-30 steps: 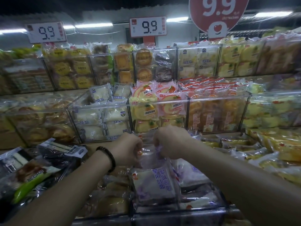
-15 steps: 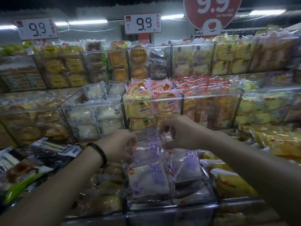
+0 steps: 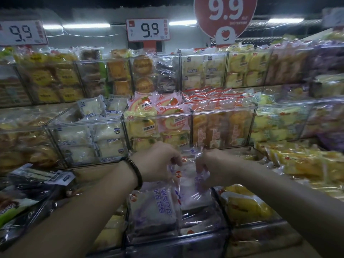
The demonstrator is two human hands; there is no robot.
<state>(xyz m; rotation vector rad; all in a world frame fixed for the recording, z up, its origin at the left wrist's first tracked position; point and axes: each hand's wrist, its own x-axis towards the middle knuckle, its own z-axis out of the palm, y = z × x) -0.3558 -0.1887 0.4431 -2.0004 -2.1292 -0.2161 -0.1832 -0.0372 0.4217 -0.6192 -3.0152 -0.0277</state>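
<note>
Stocking step: left hand (image 3: pixel 158 162) and right hand (image 3: pixel 214 165), fingers curled, pinch a purple-printed bread packet (image 3: pixel 192 187) by its top edge. Next, it probably needs seating upright in the clear bin (image 3: pixel 186 243).

My left forearm (image 3: pixel 83 211) enters from the lower left of the frame, and my right forearm (image 3: pixel 279 198) enters from the lower right. Both converge at centre frame. A dark bead band (image 3: pixel 136 173) circles the left wrist.

Left hand (image 3: pixel 158 161): back facing up, fingers curled down, pinching the top edge of a packet (image 3: pixel 193 185).

Right hand (image 3: pixel 214 166): back facing up, fingers curled, gripping the same packet's right side.
</note>
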